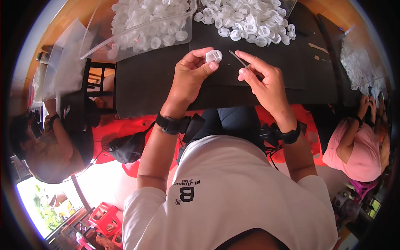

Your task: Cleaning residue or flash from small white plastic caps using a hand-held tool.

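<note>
Between the thumb and fingers of my left hand (193,66) is a round white plastic part (213,56), its face with a raised middle turned up. My right hand (264,79) pinches a thin grey metal tool, like a small blade or pick (238,58), its tip pointing up and left toward the part. Tool and part are apart. Both hands are above the near half of the black table (146,81). Beyond them lies a loose heap of similar white plastic parts (250,23).
A clear plastic bin (183,27) full of white parts stands at the far left of the table. One person (54,150) works at the left, another in pink (354,146) at the right, near more white parts (354,62). Red stools (106,218) stand at lower left.
</note>
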{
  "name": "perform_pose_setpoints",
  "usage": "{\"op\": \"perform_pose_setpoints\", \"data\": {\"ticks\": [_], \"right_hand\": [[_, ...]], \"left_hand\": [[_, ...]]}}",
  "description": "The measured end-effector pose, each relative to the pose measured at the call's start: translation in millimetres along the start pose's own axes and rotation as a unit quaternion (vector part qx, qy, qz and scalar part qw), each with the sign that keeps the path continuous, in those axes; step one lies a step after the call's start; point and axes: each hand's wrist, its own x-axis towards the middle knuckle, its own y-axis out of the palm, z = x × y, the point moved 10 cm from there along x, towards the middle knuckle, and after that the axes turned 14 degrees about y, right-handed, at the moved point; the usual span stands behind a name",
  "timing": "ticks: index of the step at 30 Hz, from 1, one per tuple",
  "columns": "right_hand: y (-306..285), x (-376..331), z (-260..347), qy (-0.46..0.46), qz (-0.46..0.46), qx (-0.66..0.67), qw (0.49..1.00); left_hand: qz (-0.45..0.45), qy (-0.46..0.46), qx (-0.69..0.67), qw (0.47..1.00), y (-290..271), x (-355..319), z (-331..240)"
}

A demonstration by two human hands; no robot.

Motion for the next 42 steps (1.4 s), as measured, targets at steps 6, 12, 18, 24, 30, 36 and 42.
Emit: {"op": "perform_pose_setpoints", "data": {"ticks": [6, 12, 18, 24, 30, 36, 42], "right_hand": [[3, 10, -24, 0.106, 0.012, 0.070, 0.992], [-5, 7, -53, 0.084, -0.016, 0.063, 0.994], [-11, 6, -45, 0.038, -0.053, 0.091, 0.994], [-24, 2, -60, 0.055, -0.065, 0.193, 0.978], [-22, -2, -65, 0.063, -0.068, 0.212, 0.973], [-24, -3, -55, 0.046, -0.075, 0.159, 0.983], [-22, 16, -58, 0.092, -0.039, 0.260, 0.961]], "left_hand": [[0.000, -0.015, 0.035, 0.999, 10, -6, -18], [0.045, 0.221, 0.290, 0.930, 26, 53, -170], [0.088, 0.391, 0.644, 0.652, 61, 106, -211], [0.284, 0.266, 0.574, 0.721, 144, 118, -49], [0.285, 0.225, 0.610, 0.704, 125, 139, 4], [0.197, 0.173, 0.525, 0.810, 93, 129, -26], [0.155, 0.135, 0.438, 0.875, 64, 85, -45]]}}
